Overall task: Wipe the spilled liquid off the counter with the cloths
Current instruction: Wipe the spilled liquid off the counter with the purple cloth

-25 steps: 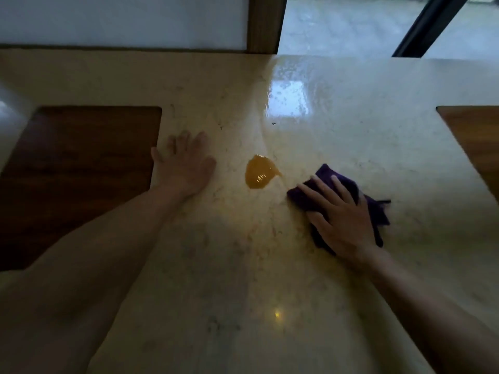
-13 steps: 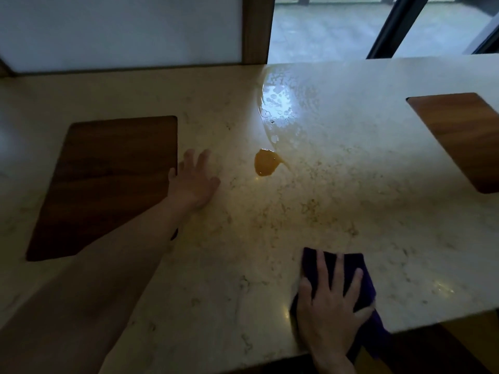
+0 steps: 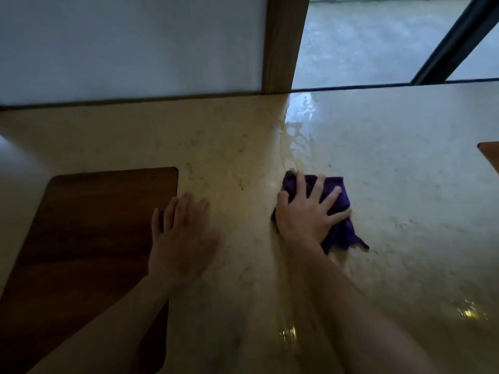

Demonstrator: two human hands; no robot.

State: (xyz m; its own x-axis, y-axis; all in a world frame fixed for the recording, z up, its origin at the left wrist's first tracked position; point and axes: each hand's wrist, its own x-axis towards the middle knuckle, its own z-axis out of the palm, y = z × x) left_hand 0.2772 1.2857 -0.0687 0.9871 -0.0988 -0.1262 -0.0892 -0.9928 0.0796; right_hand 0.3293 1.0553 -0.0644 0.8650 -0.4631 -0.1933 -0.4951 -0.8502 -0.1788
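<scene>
A purple cloth (image 3: 339, 195) lies bunched on the pale marble counter (image 3: 405, 171), near its middle. My right hand (image 3: 307, 211) presses flat on the cloth with fingers spread over it. The orange puddle is not visible; the cloth and hand cover the spot where it lay. A wet, shiny streak (image 3: 297, 141) runs from the cloth toward the back edge. My left hand (image 3: 181, 238) rests palm down on the counter, fingers apart, holding nothing, just right of a wooden inlay.
A dark wooden inlay panel (image 3: 89, 238) sits in the counter at the left. Another wooden panel (image 3: 490, 155) shows at the right edge. A white wall and wooden post (image 3: 283, 41) stand behind the counter, with a window to the right.
My right hand pushed the purple cloth from the counter's near edge forward onto the orange puddle, which no longer shows. The left hand stayed flat on the counter.
</scene>
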